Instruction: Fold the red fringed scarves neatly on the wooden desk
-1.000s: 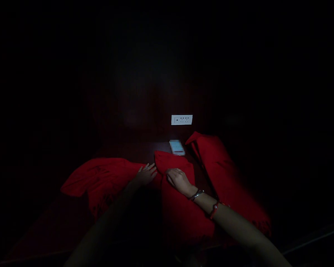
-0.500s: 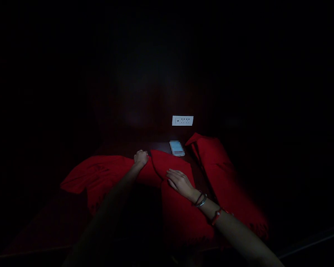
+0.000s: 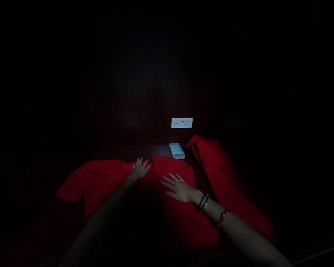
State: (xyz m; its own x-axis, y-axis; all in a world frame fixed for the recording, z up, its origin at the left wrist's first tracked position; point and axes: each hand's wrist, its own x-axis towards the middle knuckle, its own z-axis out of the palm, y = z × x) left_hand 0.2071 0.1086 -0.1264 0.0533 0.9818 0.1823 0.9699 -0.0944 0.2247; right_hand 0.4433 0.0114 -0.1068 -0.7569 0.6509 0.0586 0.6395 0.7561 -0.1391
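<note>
A red fringed cloth, like a scarf [image 3: 180, 218], lies on the dark table, with one part running off to the left under my left hand [image 3: 140, 169]. That hand rests on the cloth with its fingers spread and nothing in them. My right hand [image 3: 179, 188] lies flat on the middle panel, fingers apart, palm down. A bangle, a dark band and a red bracelet circle the right wrist and forearm. How the middle panel joins the left part is hard to see in the dark.
Another red fringed cloth [image 3: 225, 174] lies folded lengthwise at the right. A phone with a lit, blurred screen [image 3: 177, 151] lies behind the middle cloth. A white socket plate [image 3: 182, 123] is on the wall behind. Most of the surroundings are dark.
My left hand closed at the cloth's far edge, then spread open on it slightly nearer me. My right hand went from bent fingers to spread flat. The middle cloth's far corner shifted slightly left.
</note>
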